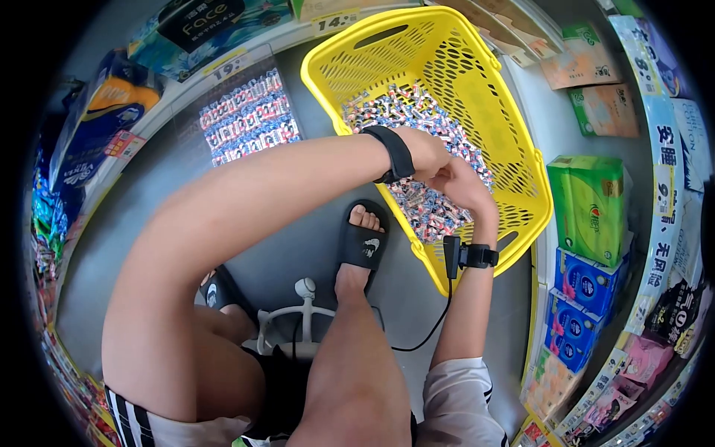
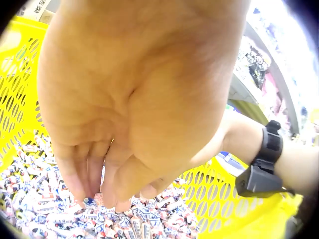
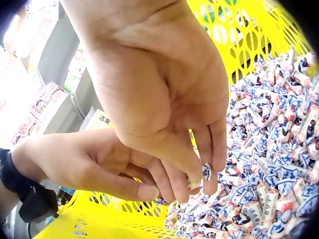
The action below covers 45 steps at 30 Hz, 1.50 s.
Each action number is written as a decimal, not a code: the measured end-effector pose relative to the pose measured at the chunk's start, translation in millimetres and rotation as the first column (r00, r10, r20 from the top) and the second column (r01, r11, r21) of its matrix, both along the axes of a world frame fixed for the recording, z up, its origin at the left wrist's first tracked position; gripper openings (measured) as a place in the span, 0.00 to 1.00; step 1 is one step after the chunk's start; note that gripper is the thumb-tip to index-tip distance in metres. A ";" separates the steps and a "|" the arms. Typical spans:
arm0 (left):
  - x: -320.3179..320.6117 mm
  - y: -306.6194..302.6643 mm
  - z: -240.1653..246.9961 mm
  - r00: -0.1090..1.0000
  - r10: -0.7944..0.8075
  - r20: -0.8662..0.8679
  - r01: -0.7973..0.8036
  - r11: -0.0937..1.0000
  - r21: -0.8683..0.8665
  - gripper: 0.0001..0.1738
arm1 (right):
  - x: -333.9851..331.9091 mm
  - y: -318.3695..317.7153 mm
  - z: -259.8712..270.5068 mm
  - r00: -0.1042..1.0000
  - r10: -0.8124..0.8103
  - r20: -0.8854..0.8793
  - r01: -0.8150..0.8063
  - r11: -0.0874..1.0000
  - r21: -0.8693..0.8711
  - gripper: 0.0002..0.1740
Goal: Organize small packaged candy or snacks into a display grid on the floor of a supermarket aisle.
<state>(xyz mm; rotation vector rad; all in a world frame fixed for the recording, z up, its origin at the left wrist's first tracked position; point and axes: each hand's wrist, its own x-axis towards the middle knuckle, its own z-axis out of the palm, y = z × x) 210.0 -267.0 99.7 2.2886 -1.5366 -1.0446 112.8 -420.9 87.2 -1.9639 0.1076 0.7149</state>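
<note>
Many small wrapped candies point(image 1: 439, 212) in white, blue and red lie in a yellow basket point(image 1: 538, 167). Over them, both hands meet close together. My left hand point(image 1: 423, 153) points down, its thumb and fingers pinching a candy point(image 2: 93, 201) in the left wrist view. My right hand point(image 1: 469, 185) has its fingers bent round a wrapped candy point(image 3: 206, 172), seen between thumb and fingertips in the right wrist view. The hands overlap in the head view, which partly hides their fingertips.
A clear flat pack of similar candies point(image 1: 249, 115) lies on the floor left of the basket. Shelves with tissue packs point(image 1: 588, 208) run along the right, more packs point(image 1: 104, 119) along the left. Sandalled feet point(image 1: 365, 235) and a white stool base point(image 1: 305, 289) are below.
</note>
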 end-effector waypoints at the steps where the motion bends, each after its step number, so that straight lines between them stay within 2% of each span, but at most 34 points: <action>1: 0.3 -2.4 1.1 1.000 0.006 -0.009 -0.006 1.000 0.015 0.19 | -0.7 0.2 10.7 0.999 -0.052 0.001 0.052 0.998 -0.025 0.19; 2: 3.8 6.7 0.9 1.000 0.030 -0.007 -0.030 0.999 0.022 0.19 | 4.9 6.8 14.3 0.997 -0.080 0.004 0.080 0.996 -0.042 0.18; 4: 1.7 19.2 27.4 0.997 0.064 -0.043 -0.068 0.991 -0.113 0.14 | 2.8 5.5 21.2 0.995 -0.066 0.072 0.071 0.995 -0.070 0.15; 5: 5.7 29.6 33.5 0.999 0.026 -0.028 -0.032 0.961 -0.274 0.16 | 8.5 9.5 27.8 0.991 -0.033 0.127 0.046 0.994 -0.099 0.14; 6: 7.2 37.1 41.0 0.999 0.034 -0.034 -0.041 0.961 -0.272 0.16 | 8.9 13.0 31.8 0.985 -0.012 0.173 0.036 0.990 -0.133 0.13; 8: 6.5 49.1 53.8 0.999 0.031 -0.041 -0.045 0.916 -0.398 0.16 | 8.0 18.6 32.5 0.984 -0.021 0.179 0.034 0.997 -0.072 0.12; 10: 7.0 54.3 59.2 0.998 0.032 -0.057 -0.053 0.911 -0.408 0.18 | 9.4 23.4 53.0 0.981 -0.033 0.189 0.065 0.984 -0.164 0.14; 12: 9.0 68.8 63.0 0.997 0.041 -0.064 -0.067 0.864 -0.499 0.21 | 6.7 27.2 55.9 0.979 -0.066 0.193 0.093 0.987 -0.132 0.12; 14: 8.5 75.3 62.9 0.995 0.048 -0.085 -0.084 0.866 -0.493 0.22 | 8.4 37.4 75.0 0.957 -0.085 0.276 0.120 0.986 -0.115 0.10; 16: 5.8 81.9 64.1 0.989 0.066 -0.133 -0.134 0.775 -0.618 0.22 | 5.7 47.1 83.8 0.936 -0.100 0.337 0.148 0.982 -0.120 0.09; 17: 2.0 94.9 64.5 0.987 0.128 -0.101 -0.163 0.769 -0.618 0.23 | 7.1 57.2 91.2 0.919 -0.105 0.380 0.158 0.981 -0.113 0.10; 20: -3.6 118.9 74.5 0.977 0.142 -0.157 -0.210 0.734 -0.646 0.25 | 10.1 75.6 101.4 0.901 -0.098 0.422 0.151 0.984 -0.094 0.13; 21: -4.6 129.6 77.6 0.982 0.164 -0.091 -0.182 0.718 -0.672 0.17 | 8.4 86.7 108.5 0.900 -0.057 0.432 0.121 0.985 -0.121 0.14; 24: -12.3 160.6 85.8 0.979 0.201 -0.040 -0.175 0.716 -0.675 0.18 | 11.6 105.5 114.6 0.887 0.002 0.461 0.065 0.989 -0.129 0.14; 26: -17.1 183.8 92.3 0.976 0.210 -0.054 -0.195 0.736 -0.648 0.19 | 13.6 122.8 117.5 0.871 0.086 0.483 0.005 0.983 -0.183 0.14; 28: -21.0 206.4 96.1 0.966 0.240 -0.093 -0.244 0.739 -0.628 0.31 | 18.2 143.9 121.6 0.866 0.126 0.485 -0.028 0.979 -0.204 0.13; 31: -28.0 232.3 96.4 0.958 0.281 -0.057 -0.254 0.738 -0.625 0.32 | 21.9 174.2 129.4 0.861 0.175 0.478 -0.062 0.968 -0.242 0.14; 34: -33.1 256.0 95.1 0.952 0.305 -0.037 -0.265 0.756 -0.599 0.31 | 25.4 193.2 121.3 0.824 0.256 0.505 -0.131 0.954 -0.269 0.13; 36: -34.6 262.2 92.3 0.948 0.315 -0.052 -0.283 0.751 -0.597 0.30 | 24.5 200.3 120.7 0.841 0.244 0.483 -0.124 0.956 -0.266 0.13; 39: -33.8 281.4 86.5 0.948 0.317 -0.035 -0.278 0.767 -0.578 0.29 | 29.1 220.3 104.3 0.827 0.244 0.507 -0.176 0.968 -0.178 0.13; 41: -34.0 294.6 84.2 0.933 0.354 -0.062 -0.339 0.811 -0.476 0.29 | 33.6 232.4 93.3 0.809 0.272 0.521 -0.200 0.961 -0.191 0.13; 45: -30.8 316.3 53.7 0.930 0.365 -0.042 -0.332 0.786 -0.521 0.28 | 39.9 254.5 61.7 0.779 0.321 0.539 -0.223 0.945 -0.239 0.13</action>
